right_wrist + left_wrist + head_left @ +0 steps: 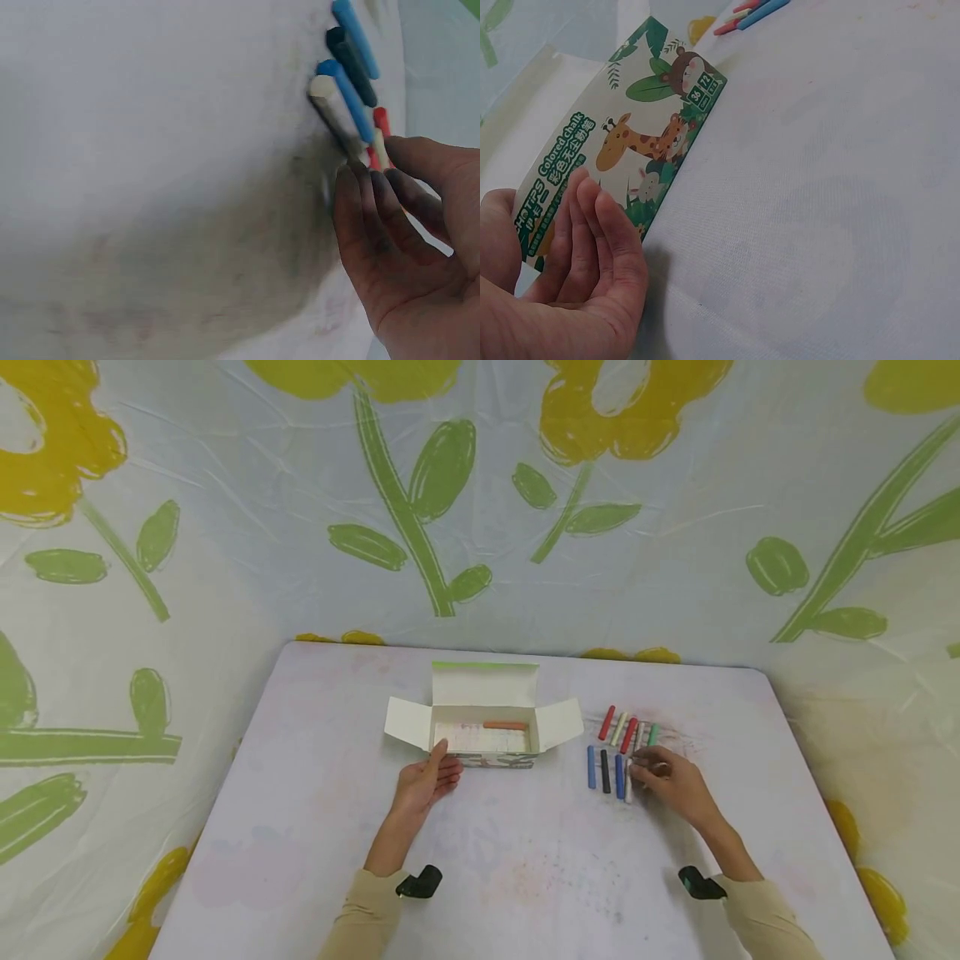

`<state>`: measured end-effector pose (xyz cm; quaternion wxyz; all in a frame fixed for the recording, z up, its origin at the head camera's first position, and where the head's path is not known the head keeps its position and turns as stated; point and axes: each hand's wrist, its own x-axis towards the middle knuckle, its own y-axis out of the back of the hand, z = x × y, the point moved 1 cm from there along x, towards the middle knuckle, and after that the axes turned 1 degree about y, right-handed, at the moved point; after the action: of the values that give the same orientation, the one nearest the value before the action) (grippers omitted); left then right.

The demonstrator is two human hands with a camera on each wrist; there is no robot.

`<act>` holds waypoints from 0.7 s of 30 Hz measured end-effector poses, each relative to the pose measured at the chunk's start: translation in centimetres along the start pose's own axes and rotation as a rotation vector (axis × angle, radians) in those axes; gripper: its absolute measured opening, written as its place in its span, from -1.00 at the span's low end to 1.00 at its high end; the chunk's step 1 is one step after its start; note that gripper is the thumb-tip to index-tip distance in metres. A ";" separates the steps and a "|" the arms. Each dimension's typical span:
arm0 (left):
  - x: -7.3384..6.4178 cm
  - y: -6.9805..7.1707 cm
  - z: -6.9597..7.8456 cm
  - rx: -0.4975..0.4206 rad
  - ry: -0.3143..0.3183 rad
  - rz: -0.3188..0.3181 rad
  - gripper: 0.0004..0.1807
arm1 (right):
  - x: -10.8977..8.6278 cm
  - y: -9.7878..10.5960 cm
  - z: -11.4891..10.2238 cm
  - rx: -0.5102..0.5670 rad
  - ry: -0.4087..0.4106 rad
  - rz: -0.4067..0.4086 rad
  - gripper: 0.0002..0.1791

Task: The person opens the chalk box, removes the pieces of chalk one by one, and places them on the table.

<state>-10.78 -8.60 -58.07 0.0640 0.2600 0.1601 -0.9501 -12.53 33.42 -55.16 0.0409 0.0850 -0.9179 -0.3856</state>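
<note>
My left hand (422, 783) holds the front wall of an open cardboard chalk box (495, 761), thumb at the inner side and fingers along the printed front. In the left wrist view the box front (641, 142) reads "Colored Chalk" among cartoon animals. Inside lies one orange chalk stick (505, 725). My right hand (678, 783) is over the right end of the near chalk row, fingers curled, its fingertips (349, 174) at the far end of a white chalk stick (335, 112). Beside that stick lie a blue chalk stick (619, 777), a black one (605, 771) and another blue one (591, 767).
Behind the near row lies a second row with red chalk sticks (628, 735), a pale yellow one (619, 728), a whitish one (639, 737) and a green one (653, 734). The box flaps (560, 723) stand spread. A flower-printed cloth (480, 510) walls the white table (525, 877).
</note>
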 end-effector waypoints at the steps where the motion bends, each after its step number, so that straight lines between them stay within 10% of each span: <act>1: 0.0 0.0 0.0 -0.001 -0.003 -0.002 -0.27 | 0.1 0.2 -0.3 0.000 0.011 0.010 -0.68; 21: 0.0 0.1 0.0 -0.016 0.002 -0.006 -0.28 | 4.9 2.7 -8.3 0.011 0.196 0.087 -0.79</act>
<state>-10.72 -8.68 -58.09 0.0630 0.2602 0.1684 -0.9487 -16.48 28.56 -47.39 0.1466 0.0825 -0.9145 -0.3680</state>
